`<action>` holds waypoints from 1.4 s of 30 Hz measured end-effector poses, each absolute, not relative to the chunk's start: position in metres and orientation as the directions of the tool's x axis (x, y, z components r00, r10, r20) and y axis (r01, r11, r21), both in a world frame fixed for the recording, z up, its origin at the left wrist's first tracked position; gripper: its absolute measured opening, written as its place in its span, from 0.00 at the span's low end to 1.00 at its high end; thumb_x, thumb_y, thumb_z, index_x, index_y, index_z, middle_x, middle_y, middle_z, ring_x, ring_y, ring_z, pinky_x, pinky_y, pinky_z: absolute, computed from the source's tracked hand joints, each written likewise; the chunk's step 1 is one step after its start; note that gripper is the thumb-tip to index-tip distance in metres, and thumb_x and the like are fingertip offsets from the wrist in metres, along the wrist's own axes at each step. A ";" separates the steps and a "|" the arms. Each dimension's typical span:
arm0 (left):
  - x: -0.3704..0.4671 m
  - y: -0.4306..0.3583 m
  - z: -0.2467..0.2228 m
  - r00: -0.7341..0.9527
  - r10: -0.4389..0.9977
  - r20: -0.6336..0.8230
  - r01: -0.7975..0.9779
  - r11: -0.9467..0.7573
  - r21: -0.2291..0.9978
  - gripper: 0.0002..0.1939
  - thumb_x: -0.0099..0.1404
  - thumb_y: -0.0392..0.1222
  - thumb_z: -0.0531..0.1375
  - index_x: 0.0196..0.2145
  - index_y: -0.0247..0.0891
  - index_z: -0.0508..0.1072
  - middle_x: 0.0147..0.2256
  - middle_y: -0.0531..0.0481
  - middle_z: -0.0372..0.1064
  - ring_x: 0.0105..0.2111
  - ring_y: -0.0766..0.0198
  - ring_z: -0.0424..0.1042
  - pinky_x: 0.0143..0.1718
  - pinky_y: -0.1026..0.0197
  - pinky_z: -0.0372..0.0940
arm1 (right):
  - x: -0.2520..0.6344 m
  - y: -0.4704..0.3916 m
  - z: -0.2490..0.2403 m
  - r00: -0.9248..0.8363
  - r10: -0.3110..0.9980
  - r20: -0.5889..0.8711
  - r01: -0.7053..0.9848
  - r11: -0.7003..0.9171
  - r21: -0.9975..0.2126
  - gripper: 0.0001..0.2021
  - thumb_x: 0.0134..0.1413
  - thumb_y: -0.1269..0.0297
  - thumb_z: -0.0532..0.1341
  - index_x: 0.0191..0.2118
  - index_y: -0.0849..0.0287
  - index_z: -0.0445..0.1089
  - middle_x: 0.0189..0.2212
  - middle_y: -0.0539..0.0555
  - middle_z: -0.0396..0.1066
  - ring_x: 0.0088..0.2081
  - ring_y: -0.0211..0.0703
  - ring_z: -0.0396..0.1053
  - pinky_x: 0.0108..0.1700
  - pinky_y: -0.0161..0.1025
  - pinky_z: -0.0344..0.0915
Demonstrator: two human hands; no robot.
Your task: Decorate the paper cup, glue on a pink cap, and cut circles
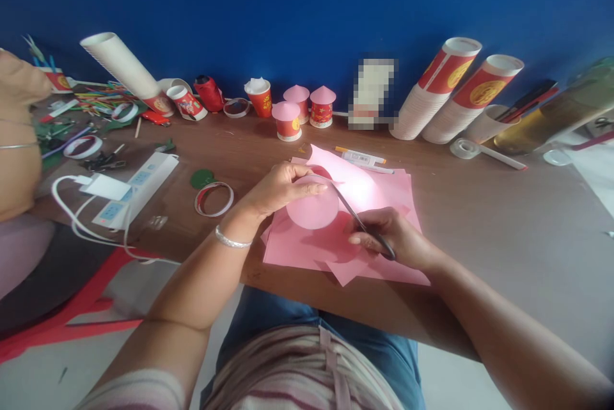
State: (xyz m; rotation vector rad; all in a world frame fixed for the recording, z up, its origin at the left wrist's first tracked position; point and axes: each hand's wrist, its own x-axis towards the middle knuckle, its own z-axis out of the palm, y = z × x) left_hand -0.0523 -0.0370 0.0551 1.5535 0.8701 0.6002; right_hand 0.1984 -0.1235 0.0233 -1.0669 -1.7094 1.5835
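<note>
Between the thumb and fingers of my left hand (pixel 288 187) is a round piece of pink paper (pixel 313 210), held above the pink sheets. My right hand (pixel 391 234) is wrapped round the dark handles of a pair of scissors (pixel 352 210). The blades point up and left and meet the far edge of the paper circle; whether they are parted I cannot make out. Beneath both hands lie several pink paper sheets (pixel 297 253), with a bright patch of light on them. Two markers (pixel 367 158) rest at the far edge of the sheets.
Three small red cups with pink cone tops (pixel 288 121) stand near the blue wall. Tall paper cup stacks (pixel 436 90) lean at the right. Left are a power strip (pixel 139 189) with white cables, a paper ring (pixel 214 199), and another person's arm (pixel 16 141).
</note>
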 end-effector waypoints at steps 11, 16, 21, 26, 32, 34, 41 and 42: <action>-0.051 -0.037 0.052 0.522 0.852 -0.030 0.182 -0.077 0.980 0.17 0.61 0.54 0.70 0.36 0.36 0.85 0.36 0.46 0.78 0.38 0.62 0.73 0.37 0.64 0.64 | 0.199 -0.124 0.022 -0.508 0.856 -0.098 0.171 -0.011 -0.985 0.26 0.56 0.41 0.70 0.28 0.62 0.70 0.17 0.46 0.62 0.20 0.31 0.54 0.22 0.33 0.51; -0.052 -0.035 0.051 0.528 0.848 -0.042 0.256 -0.112 0.960 0.16 0.59 0.54 0.71 0.32 0.37 0.85 0.32 0.48 0.77 0.34 0.64 0.71 0.34 0.64 0.63 | 0.197 -0.123 0.020 -0.512 0.850 -0.125 0.166 -0.045 -0.985 0.27 0.54 0.39 0.70 0.28 0.62 0.70 0.18 0.46 0.61 0.21 0.32 0.55 0.22 0.34 0.54; -0.051 -0.035 0.051 0.523 0.850 -0.061 0.284 -0.106 0.953 0.18 0.59 0.56 0.70 0.33 0.36 0.84 0.31 0.48 0.76 0.32 0.64 0.71 0.33 0.64 0.63 | 0.197 -0.123 0.019 -0.506 0.856 -0.109 0.173 -0.023 -0.985 0.27 0.56 0.40 0.69 0.27 0.61 0.69 0.18 0.46 0.62 0.21 0.32 0.56 0.22 0.33 0.54; -0.049 -0.037 0.054 0.505 0.860 -0.067 0.267 -0.081 0.960 0.18 0.58 0.55 0.71 0.34 0.35 0.85 0.31 0.47 0.77 0.31 0.64 0.71 0.32 0.64 0.63 | 0.198 -0.124 0.021 -0.500 0.861 -0.098 0.176 -0.010 -0.984 0.27 0.56 0.39 0.69 0.24 0.60 0.66 0.16 0.46 0.61 0.20 0.31 0.54 0.21 0.33 0.52; -0.048 -0.037 0.054 0.485 0.874 -0.034 0.218 -0.082 0.973 0.17 0.59 0.55 0.71 0.34 0.36 0.85 0.34 0.46 0.77 0.34 0.64 0.71 0.35 0.63 0.63 | 0.198 -0.124 0.020 -0.502 0.860 -0.097 0.172 -0.011 -0.985 0.26 0.56 0.40 0.69 0.26 0.62 0.69 0.17 0.46 0.61 0.20 0.31 0.54 0.21 0.33 0.51; -0.049 -0.037 0.053 0.500 0.866 -0.027 0.219 -0.096 0.971 0.16 0.59 0.54 0.71 0.34 0.36 0.85 0.35 0.47 0.77 0.36 0.63 0.71 0.37 0.63 0.64 | 0.198 -0.123 0.021 -0.504 0.859 -0.096 0.171 -0.010 -0.985 0.26 0.56 0.41 0.69 0.26 0.61 0.68 0.17 0.45 0.61 0.20 0.31 0.54 0.21 0.33 0.52; -0.051 -0.034 0.053 0.570 0.816 -0.097 0.275 -0.078 0.958 0.17 0.60 0.52 0.70 0.36 0.35 0.85 0.34 0.45 0.80 0.37 0.59 0.74 0.41 0.60 0.66 | 0.196 -0.123 0.021 -0.518 0.847 -0.115 0.174 -0.027 -0.984 0.27 0.55 0.40 0.69 0.26 0.61 0.69 0.18 0.46 0.62 0.20 0.31 0.56 0.22 0.33 0.56; -0.051 -0.035 0.053 0.568 0.816 -0.106 0.280 -0.070 0.958 0.17 0.60 0.52 0.70 0.37 0.34 0.85 0.35 0.44 0.80 0.38 0.59 0.74 0.42 0.60 0.66 | 0.196 -0.123 0.021 -0.516 0.850 -0.110 0.177 -0.021 -0.984 0.27 0.55 0.39 0.69 0.27 0.61 0.69 0.18 0.46 0.62 0.20 0.31 0.56 0.22 0.33 0.56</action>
